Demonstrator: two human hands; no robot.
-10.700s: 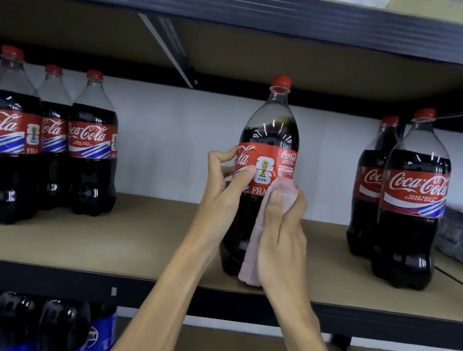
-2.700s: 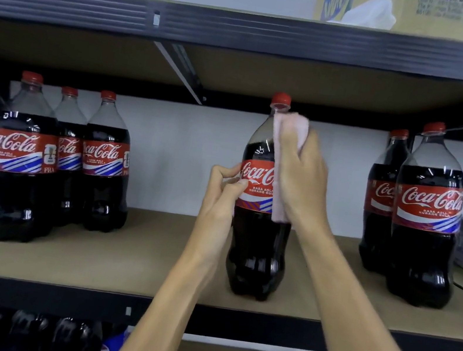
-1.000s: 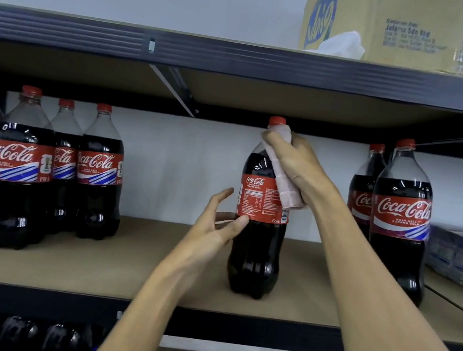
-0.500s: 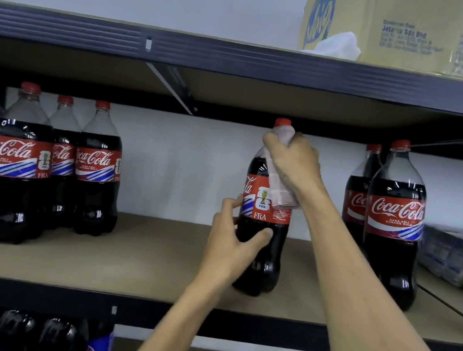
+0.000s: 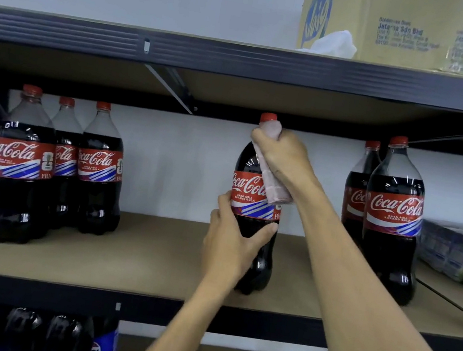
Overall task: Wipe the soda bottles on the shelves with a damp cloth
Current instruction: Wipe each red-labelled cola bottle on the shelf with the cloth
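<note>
A large cola bottle [image 5: 254, 195] with a red cap and red label stands upright in the middle of the brown shelf board [image 5: 154, 257]. My left hand [image 5: 231, 240] grips its lower body from the left, thumb across the front under the label. My right hand [image 5: 282, 153] wraps a pale pink cloth [image 5: 276, 188] round the bottle's neck and shoulder just under the cap; the cloth's tail hangs over the label's right side.
Several cola bottles [image 5: 25, 163] stand grouped at the left, two more cola bottles [image 5: 390, 222] at the right. Blue wrapped packs [image 5: 461, 253] lie at far right. A cardboard box [image 5: 410, 29] sits on the upper shelf [image 5: 244, 60]. More bottles [image 5: 11, 328] fill the shelf below.
The bottle has turned, its label's logo now facing me. My left hand has closed round the bottle's lower body. My right hand stays at the neck with the cloth.
</note>
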